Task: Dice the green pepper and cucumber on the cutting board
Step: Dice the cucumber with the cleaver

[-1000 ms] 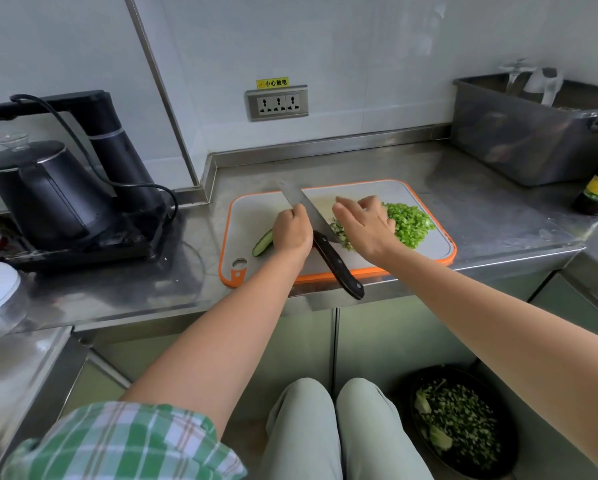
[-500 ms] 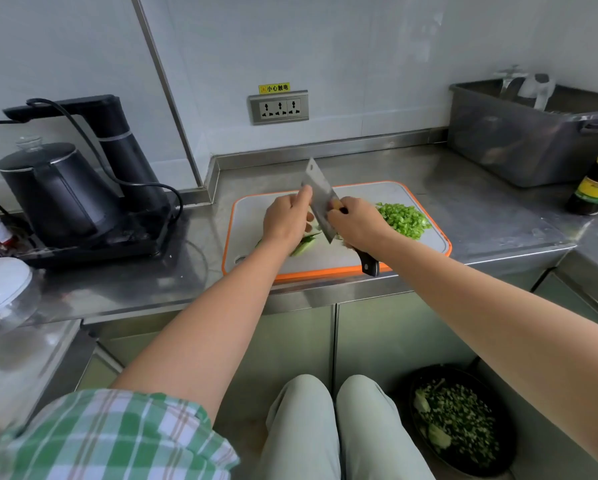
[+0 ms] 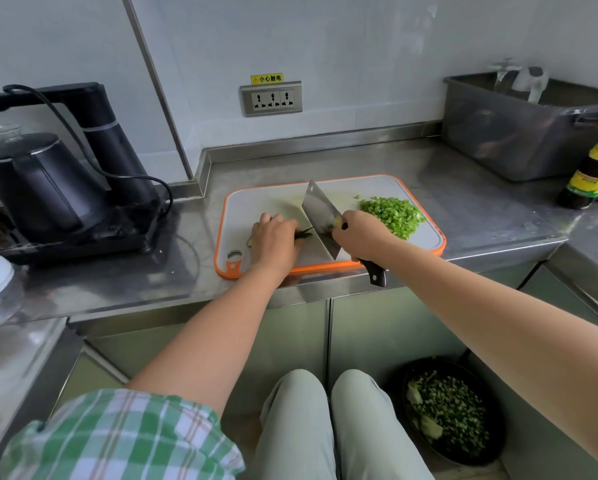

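A white cutting board with an orange rim (image 3: 425, 249) lies on the steel counter. A heap of diced green pepper (image 3: 392, 213) sits on its right part. My right hand (image 3: 358, 235) grips the black handle of a cleaver (image 3: 320, 216), whose blade stands on edge across the board's middle. My left hand (image 3: 273, 237) is curled over a dark green cucumber piece (image 3: 304, 233), which is mostly hidden beneath it. A small tip of the cucumber shows between the fingers and the blade.
A black kettle (image 3: 38, 181) on its base stands at the left with a cable. A steel tub (image 3: 526, 129) and a dark sauce bottle (image 3: 591, 171) stand at the right. A wall socket (image 3: 272, 98) is behind the board. A black bin of vegetable scraps (image 3: 449, 410) sits on the floor.
My right hand took up the cleaver from the board, raised it, and brought the blade down beside my left hand. My left hand stayed over the cucumber piece.
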